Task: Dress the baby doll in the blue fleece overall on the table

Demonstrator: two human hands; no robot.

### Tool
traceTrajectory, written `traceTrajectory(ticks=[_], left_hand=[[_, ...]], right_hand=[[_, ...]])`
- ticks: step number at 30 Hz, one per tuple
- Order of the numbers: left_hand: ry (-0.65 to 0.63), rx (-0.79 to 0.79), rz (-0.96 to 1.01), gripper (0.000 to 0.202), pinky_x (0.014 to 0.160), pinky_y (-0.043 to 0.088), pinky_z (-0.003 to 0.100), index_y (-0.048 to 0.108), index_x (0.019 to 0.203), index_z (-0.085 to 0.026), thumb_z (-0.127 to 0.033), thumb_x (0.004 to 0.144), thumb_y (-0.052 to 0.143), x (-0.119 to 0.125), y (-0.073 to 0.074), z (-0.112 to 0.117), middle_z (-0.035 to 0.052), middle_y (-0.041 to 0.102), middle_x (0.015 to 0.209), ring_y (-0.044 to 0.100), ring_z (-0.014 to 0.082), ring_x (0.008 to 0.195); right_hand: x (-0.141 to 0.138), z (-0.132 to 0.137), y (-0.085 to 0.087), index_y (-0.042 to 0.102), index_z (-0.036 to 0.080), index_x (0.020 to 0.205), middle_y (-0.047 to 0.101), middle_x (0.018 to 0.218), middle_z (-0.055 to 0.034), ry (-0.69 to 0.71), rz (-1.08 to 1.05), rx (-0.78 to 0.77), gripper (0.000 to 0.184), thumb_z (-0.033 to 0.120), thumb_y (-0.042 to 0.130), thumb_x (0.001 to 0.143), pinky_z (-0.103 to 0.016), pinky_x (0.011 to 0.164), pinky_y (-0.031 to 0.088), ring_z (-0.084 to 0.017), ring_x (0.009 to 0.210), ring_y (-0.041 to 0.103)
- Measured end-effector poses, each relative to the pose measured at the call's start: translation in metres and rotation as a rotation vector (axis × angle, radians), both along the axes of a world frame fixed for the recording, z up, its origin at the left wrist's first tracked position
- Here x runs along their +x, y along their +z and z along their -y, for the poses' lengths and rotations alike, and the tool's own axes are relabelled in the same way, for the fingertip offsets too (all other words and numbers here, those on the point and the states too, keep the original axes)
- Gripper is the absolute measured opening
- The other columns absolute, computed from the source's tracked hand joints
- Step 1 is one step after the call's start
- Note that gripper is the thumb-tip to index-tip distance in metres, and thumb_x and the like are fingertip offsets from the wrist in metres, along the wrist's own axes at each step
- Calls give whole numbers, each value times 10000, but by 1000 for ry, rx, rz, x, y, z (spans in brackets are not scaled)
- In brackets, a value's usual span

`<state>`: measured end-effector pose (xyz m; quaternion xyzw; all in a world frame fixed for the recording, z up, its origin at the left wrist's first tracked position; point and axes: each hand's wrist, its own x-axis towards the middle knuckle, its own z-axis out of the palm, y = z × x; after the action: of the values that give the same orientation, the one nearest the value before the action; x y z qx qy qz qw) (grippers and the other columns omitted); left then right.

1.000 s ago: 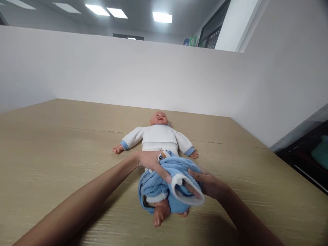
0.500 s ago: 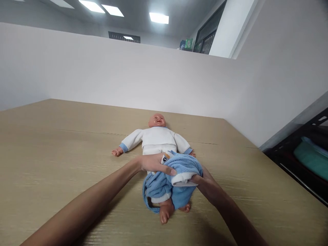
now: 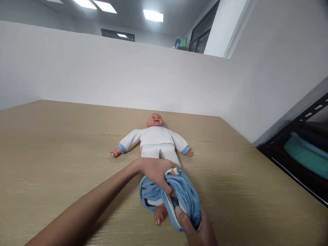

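The fluffy blue pants [image 3: 186, 196] sit bunched over the legs of the doll [image 3: 156, 141], under both hands. The left hand [image 3: 153, 171] is closed on the soft cloth near the doll's tummy. The right hand [image 3: 197, 229], past the doll's feet, pinches the white-edged end with its thumb. The smooth doll lies flat on the wooden table [image 3: 51, 143].
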<state>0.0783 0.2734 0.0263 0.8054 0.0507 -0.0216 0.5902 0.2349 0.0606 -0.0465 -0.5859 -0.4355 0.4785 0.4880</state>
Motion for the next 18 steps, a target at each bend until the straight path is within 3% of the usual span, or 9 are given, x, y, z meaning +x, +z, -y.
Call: traceTrajectory(ticks=[3,8,12,18], left_hand=[[9,142,-73,521,797,621,328,718,1046,-197,-326,625,997,0,3,7,31,815,1035,762,260,916],[-112,98,-97,473,848,614,331,734,1058,-189,-379,688,960,0,2,10,24,807,1055,734,245,928],[-107,82,-114,368,797,596,312,735,980,-185,-327,691,913,0,2,9,-10,780,945,695,215,841],[1,253,-47,160,673,511,264,659,854,-188,-316,801,739,-2,9,9,-36,670,783,611,166,721]], right_hand=[[-7,9,-2,630,249,1505,759,1309,-137,-129,5,-12,613,471,741,945,-554,1235,453,-428,1444,549],[-10,-2,10,674,229,1433,718,1392,-138,-225,32,-1,613,605,707,950,-505,1227,458,-394,1375,603],[-4,-12,23,746,232,1294,732,1369,-132,-199,21,-39,542,649,668,957,-482,1190,492,-382,1313,644],[5,-12,30,680,236,1414,728,1388,-135,-95,59,-28,650,544,817,858,-494,1195,495,-372,1368,624]])
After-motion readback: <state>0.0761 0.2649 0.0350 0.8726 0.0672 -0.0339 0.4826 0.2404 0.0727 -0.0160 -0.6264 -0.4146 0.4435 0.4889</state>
